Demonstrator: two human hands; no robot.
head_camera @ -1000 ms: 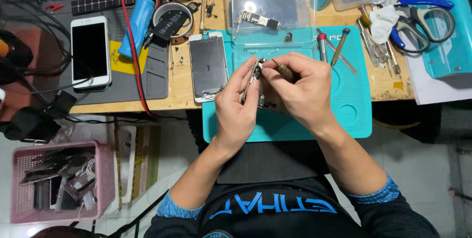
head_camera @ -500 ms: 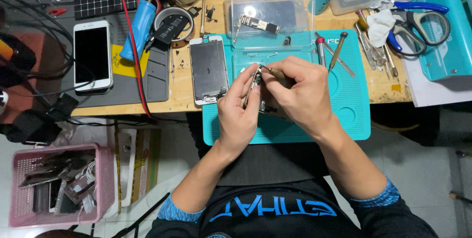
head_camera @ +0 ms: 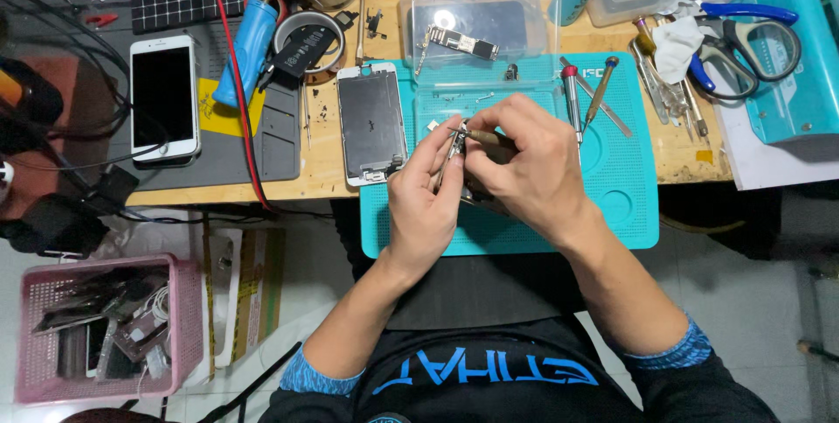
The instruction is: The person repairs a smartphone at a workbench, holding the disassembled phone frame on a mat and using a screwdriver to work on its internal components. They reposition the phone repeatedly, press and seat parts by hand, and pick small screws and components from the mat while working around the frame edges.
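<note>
Over a teal work mat [head_camera: 612, 169], my left hand [head_camera: 419, 204] pinches a small metal phone part [head_camera: 453, 145] between thumb and fingers. My right hand [head_camera: 524, 169] grips a thin screwdriver [head_camera: 481, 135], with its tip against that part. Both hands meet near the mat's upper middle. A detached phone screen [head_camera: 371, 121] lies face up just left of my left hand. Behind the hands stands a clear plastic box [head_camera: 481, 34] with a small circuit board [head_camera: 461, 42] inside.
A white phone [head_camera: 162, 95] lies on a grey mat [head_camera: 218, 148] at left, beside a blue tool [head_camera: 245, 47] and a red cable [head_camera: 236, 82]. Two screwdrivers [head_camera: 585, 95] rest on the teal mat. Scissors [head_camera: 743, 47] lie at right. A pink basket [head_camera: 96, 327] sits on the floor.
Both hands stay together on the small part with only slight finger shifts. The view has drifted a little.
</note>
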